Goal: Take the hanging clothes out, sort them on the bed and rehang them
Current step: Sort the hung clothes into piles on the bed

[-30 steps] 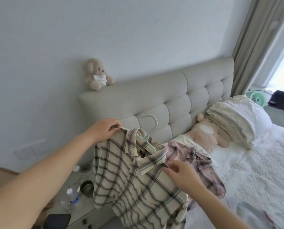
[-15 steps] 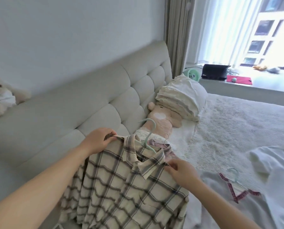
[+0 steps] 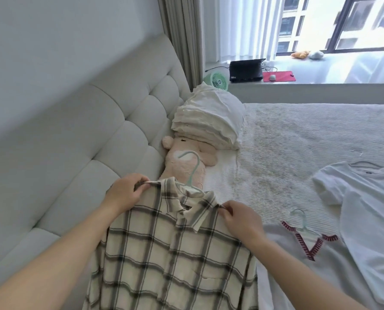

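While held up by both shoulders over the bed's [image 3: 298, 135] near edge at 6 o'clock: plaid shirt [image 3: 170, 260] on a pale green hanger [image 3: 192, 175]. Left hand [image 3: 125, 194] pinching one shoulder seam, right hand [image 3: 240, 217] pinching the other. At 3 o'clock, already laid flat on the bed: a red-trimmed white top [image 3: 302, 260] and a white T-shirt [image 3: 370, 211], both on hangers. Probably mid-sort; rehanging not begun.
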